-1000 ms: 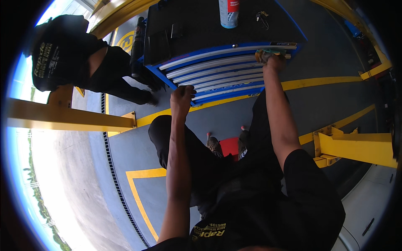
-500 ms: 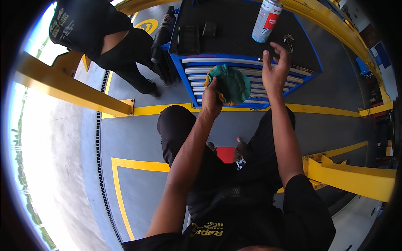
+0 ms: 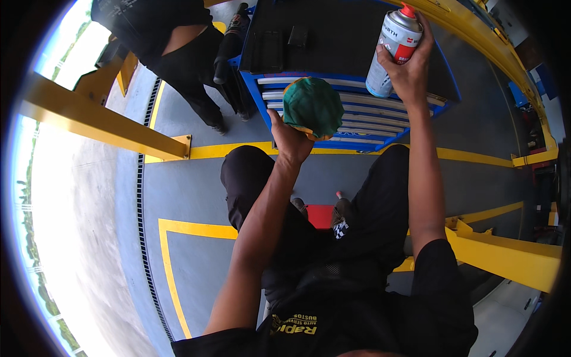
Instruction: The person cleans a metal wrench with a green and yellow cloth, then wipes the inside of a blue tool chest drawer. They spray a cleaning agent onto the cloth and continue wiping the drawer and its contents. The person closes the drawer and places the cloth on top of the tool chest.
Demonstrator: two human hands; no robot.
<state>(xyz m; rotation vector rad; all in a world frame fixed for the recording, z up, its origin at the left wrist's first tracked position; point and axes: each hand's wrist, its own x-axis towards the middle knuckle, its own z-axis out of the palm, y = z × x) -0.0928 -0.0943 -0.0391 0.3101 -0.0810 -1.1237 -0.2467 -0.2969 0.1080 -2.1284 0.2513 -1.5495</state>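
Observation:
A green cloth with an orange edge point(image 3: 314, 110), bunched into a round pad, rests in my left hand point(image 3: 290, 140). The fingers are mostly hidden beneath it and the thumb points up along its left side. My right hand point(image 3: 411, 77) is wrapped round an aerosol can point(image 3: 385, 56), white and light blue with a red patch and a red nozzle on top. The can is held slightly tilted, to the right of the cloth, in front of the right part of a blue tool cabinet's black top point(image 3: 339, 38).
Silver-fronted drawers point(image 3: 375, 113) face me. On the cabinet lie a black tray point(image 3: 267, 52) and a small black box point(image 3: 298, 37). Another person point(image 3: 190, 77) stands at the upper left. Yellow lift arms point(image 3: 107, 122) cross at left and right point(image 3: 505, 256).
My right hand has gone from open to gripping the can, now nearer me. My left hand has turned palm up under the cloth. The other person has shifted slightly right.

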